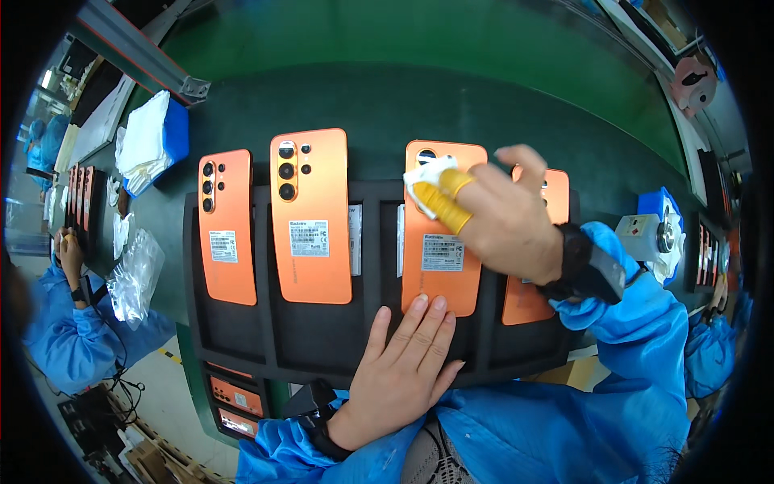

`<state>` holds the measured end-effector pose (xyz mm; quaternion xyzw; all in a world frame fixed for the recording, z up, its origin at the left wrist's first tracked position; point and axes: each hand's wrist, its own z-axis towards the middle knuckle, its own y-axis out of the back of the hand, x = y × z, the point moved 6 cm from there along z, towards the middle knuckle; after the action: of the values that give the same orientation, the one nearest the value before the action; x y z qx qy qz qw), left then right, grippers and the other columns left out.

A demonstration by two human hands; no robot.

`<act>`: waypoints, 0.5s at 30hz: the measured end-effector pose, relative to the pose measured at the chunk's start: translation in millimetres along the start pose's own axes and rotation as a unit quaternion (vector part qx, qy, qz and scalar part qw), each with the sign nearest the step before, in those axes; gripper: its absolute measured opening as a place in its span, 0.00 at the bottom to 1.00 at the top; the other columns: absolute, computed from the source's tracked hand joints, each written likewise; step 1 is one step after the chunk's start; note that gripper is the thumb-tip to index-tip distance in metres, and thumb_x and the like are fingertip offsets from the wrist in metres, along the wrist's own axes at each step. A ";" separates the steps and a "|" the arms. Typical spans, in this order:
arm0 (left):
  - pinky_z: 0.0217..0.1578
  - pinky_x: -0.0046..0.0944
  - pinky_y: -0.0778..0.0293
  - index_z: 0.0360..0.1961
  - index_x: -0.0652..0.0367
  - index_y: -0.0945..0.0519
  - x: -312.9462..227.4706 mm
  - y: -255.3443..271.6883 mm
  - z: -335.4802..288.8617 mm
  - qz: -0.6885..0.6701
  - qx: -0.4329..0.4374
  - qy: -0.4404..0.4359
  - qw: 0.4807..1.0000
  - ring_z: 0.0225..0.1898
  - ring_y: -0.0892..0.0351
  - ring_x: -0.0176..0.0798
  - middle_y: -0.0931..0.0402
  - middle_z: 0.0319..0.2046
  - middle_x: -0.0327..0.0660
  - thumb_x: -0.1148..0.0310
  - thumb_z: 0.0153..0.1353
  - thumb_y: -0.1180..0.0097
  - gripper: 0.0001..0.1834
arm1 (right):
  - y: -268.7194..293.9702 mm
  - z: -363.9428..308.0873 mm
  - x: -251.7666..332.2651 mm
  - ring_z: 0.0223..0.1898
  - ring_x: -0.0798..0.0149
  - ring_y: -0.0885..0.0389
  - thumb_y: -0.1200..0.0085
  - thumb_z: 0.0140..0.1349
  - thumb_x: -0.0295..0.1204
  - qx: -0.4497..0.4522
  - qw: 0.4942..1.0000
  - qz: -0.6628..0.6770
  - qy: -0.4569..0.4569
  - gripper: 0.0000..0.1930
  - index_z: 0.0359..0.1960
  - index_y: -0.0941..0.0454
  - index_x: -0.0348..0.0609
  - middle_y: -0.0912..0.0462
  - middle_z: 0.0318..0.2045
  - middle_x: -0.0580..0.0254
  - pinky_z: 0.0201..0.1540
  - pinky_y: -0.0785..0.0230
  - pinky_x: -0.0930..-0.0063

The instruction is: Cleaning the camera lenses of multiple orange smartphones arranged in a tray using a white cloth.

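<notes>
Fingers (pixel 439 194) of the right hand (pixel 508 214) are capped with yellow finger cots and pinch a small white wipe (pixel 425 173), pressed onto the camera end of the third orange phone (pixel 439 242). Left hand (pixel 403 363) lies flat with its fingers spread, holding nothing; its fingertips rest on the bottom edge of that same phone and on the black foam tray (pixel 322 339) beneath it, steadying it.

Four orange phones lie back-up in the tray's slots: the first phone (pixel 226 226) at the left, the second phone (pixel 310 218) just beside it, the third under both hands, and a fourth phone (pixel 536 282) largely hidden behind the right wrist. Judging by the grip, the step in hand is wiping the third phone's back near its lenses. A next move would call for light, even pressure with the wipe and a steady hold from the left hand so the phone does not slide in its slot.

Beneath the tray runs a dark green tabletop (pixel 387 97). A stack of white cloths (pixel 145 145) against a blue block sits at its far left, with a clear plastic bag (pixel 133 274) nearer. Another tray of orange phones (pixel 238 399) shows below the edge. Co-workers in blue coats (pixel 72 323) sit at either side; what looks like a small white device (pixel 649 234) stands at the right, though the fisheye rim blurs it.
</notes>
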<state>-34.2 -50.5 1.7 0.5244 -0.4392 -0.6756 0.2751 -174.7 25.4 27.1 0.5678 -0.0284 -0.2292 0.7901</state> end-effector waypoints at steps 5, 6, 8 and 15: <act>0.67 0.56 0.53 0.59 0.61 0.27 1.2 -2.4 1.5 -0.006 0.006 0.000 1.000 0.68 0.39 0.46 0.33 0.63 0.47 0.56 0.57 0.40 0.31 | 4.0 -5.4 1.3 0.34 0.69 0.26 0.37 0.44 0.29 -0.005 1.000 -0.004 -0.025 0.13 0.35 0.15 0.46 0.20 0.37 0.69 0.52 0.45 0.52; 0.67 0.56 0.53 0.59 0.60 0.27 1.0 -2.7 2.3 -0.007 0.009 0.000 1.000 0.68 0.39 0.46 0.33 0.63 0.47 0.56 0.57 0.40 0.31 | 5.2 -5.2 5.5 0.34 0.70 0.26 0.36 0.45 0.30 0.000 1.000 0.002 -0.007 0.12 0.33 0.14 0.45 0.20 0.37 0.69 0.52 0.45 0.52; 0.67 0.56 0.53 0.59 0.61 0.27 0.6 -2.7 2.7 -0.005 0.014 -0.002 1.000 0.67 0.39 0.46 0.32 0.62 0.47 0.56 0.57 0.40 0.30 | -1.0 -3.4 3.7 0.34 0.70 0.26 0.35 0.45 0.31 -0.020 1.000 0.006 -0.007 0.09 0.30 0.14 0.45 0.20 0.38 0.70 0.52 0.46 0.51; 0.68 0.56 0.54 0.57 0.61 0.25 -0.2 -2.7 3.2 0.004 0.018 0.003 1.000 0.67 0.38 0.46 0.32 0.62 0.47 0.56 0.57 0.40 0.30 | -1.3 2.5 -28.5 0.35 0.68 0.27 0.40 0.42 0.25 -0.078 0.993 -0.077 -0.055 0.02 0.18 0.17 0.48 0.28 0.27 0.72 0.54 0.48 0.53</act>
<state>-36.9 -48.1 -0.5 0.5294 -0.4528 -0.6650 0.2692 -201.4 34.1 32.9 0.4918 -0.0104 -0.3215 0.8091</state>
